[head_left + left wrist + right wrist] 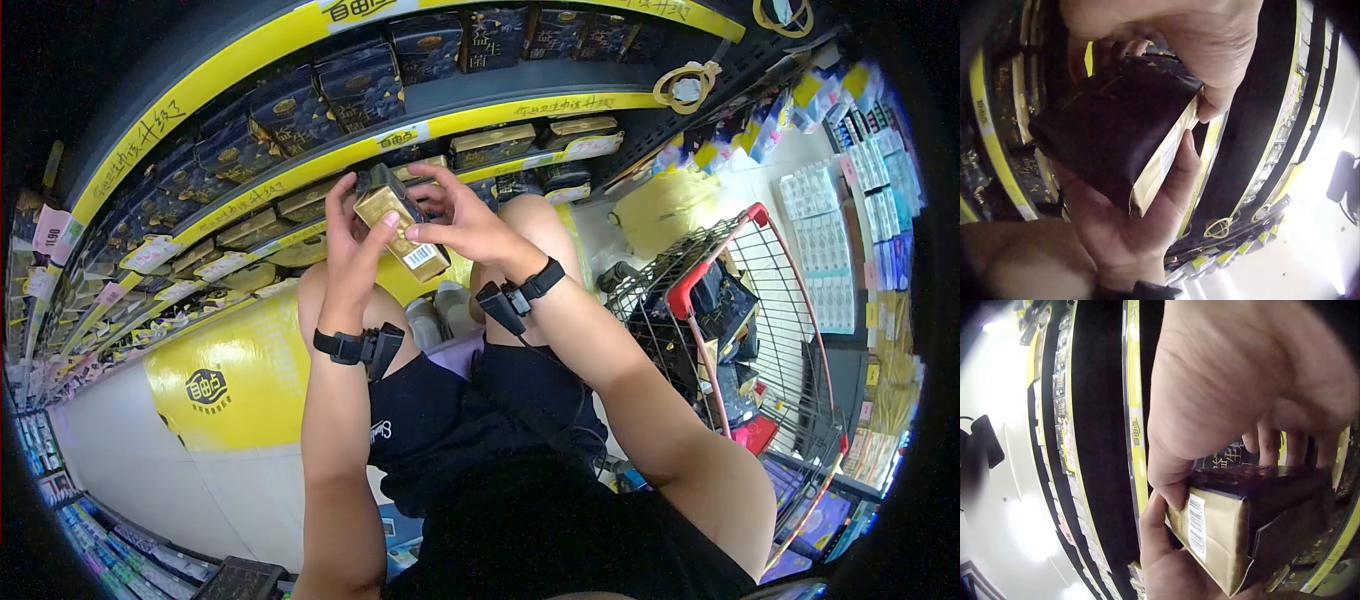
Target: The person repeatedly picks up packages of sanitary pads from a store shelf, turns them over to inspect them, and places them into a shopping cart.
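Both hands hold a small black-and-gold pack of sanitary pads (424, 264) in front of the shelves, above the knees. Its gold side with a white barcode label (1197, 529) faces up toward the head. My left hand (352, 240) grips the pack from the left, thumb pressed on the gold side. From the right, my right hand (468, 226) holds it, its thumb near the left one and its fingers spread around the far side. Close up in the left wrist view, the pack's dark face (1116, 119) fills the space between both hands.
Curved shelves with yellow edge strips (290, 168) hold rows of dark packs (360, 85) and gold-topped packs (492, 146). On the right stands a wire shopping cart (790, 300) with a red handle and dark packs inside. A yellow floor sticker (235, 370) lies at left.
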The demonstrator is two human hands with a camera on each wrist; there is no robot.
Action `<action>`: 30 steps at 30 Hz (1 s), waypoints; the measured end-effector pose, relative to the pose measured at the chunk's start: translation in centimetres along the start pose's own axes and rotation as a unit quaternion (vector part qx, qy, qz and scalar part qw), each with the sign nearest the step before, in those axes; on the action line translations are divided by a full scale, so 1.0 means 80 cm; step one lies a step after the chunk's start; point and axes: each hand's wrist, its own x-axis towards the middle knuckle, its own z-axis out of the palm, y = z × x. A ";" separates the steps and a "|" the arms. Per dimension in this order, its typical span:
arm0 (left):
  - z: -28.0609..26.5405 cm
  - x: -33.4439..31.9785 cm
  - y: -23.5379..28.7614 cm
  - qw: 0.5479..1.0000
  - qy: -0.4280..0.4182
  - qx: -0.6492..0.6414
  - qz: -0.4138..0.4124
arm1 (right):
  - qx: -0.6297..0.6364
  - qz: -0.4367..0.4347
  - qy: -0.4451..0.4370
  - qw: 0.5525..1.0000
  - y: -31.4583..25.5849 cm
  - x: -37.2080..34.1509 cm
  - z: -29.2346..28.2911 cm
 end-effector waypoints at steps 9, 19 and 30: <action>-0.006 0.003 -0.001 0.999 0.044 -0.028 0.016 | -0.049 0.037 -0.071 0.996 0.006 0.003 0.005; -0.001 0.003 0.003 0.998 0.040 0.007 -0.053 | -0.046 0.029 -0.054 0.997 0.011 0.005 0.007; -0.008 -0.001 0.006 0.992 -0.033 -0.125 -0.010 | 0.183 0.165 -0.086 0.965 0.003 -0.001 0.009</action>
